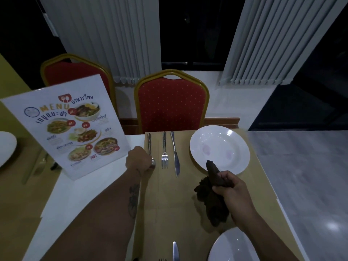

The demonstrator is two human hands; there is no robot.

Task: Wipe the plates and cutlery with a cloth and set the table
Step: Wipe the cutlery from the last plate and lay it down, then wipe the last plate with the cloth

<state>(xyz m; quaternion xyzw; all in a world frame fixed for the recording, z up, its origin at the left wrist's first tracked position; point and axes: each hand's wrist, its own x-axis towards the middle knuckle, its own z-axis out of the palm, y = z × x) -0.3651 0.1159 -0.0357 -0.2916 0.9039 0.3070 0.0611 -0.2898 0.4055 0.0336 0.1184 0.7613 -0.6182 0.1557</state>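
Observation:
On a tan table runner (pixel 169 200) lie a spoon (pixel 150 147), a fork (pixel 164 151) and a knife (pixel 175 155), side by side with handles pointing to the far edge. My left hand (pixel 138 160) curls around the spoon's bowl end, on the runner. To the right sits a white plate (pixel 220 149). My right hand (pixel 230 189) grips a dark brown cloth (pixel 211 196), its tip over the plate's near rim and the rest hanging to the runner. A second white plate (pixel 233 247) and a second knife (pixel 175 251) show at the bottom edge.
A standing menu card (pixel 71 127) is on the white table at my left. Another plate (pixel 6 147) shows at the far left. Two red chairs with gold frames (pixel 171 104) stand beyond the table. Grey floor lies to the right.

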